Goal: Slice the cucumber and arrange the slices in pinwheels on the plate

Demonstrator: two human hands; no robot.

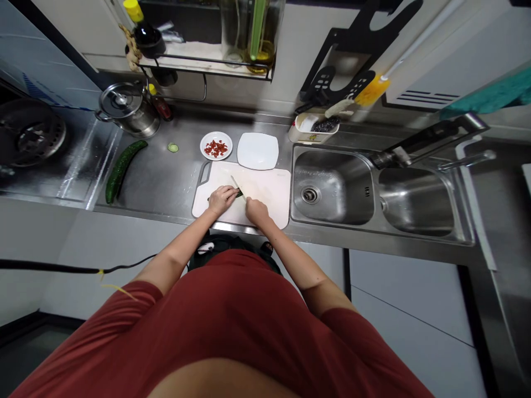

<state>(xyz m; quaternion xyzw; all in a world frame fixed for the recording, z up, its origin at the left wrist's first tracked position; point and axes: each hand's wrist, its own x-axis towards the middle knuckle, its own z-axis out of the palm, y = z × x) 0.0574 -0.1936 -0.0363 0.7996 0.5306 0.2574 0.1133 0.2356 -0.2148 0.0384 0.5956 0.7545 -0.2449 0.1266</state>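
Note:
On the white cutting board (271,193), my left hand (222,200) presses down on a dark green piece (239,193), probably cucumber, mostly hidden under the fingers. My right hand (257,212) is closed around the handle of a knife (237,184), whose blade points up and left beside the green piece. Behind the board stand a white plate of chopped red pieces (216,147) and a bare white square plate (258,151). A whole cucumber (123,170) lies at the left of the counter, and a small cut green slice (173,147) rests near it.
A lidded steel pot (129,110) and a red sauce bottle (161,104) stand at the back left. A double sink (332,188) with a faucet (435,141) is on the right, behind it a white container (314,130). A rack (207,65) with bottles hangs above.

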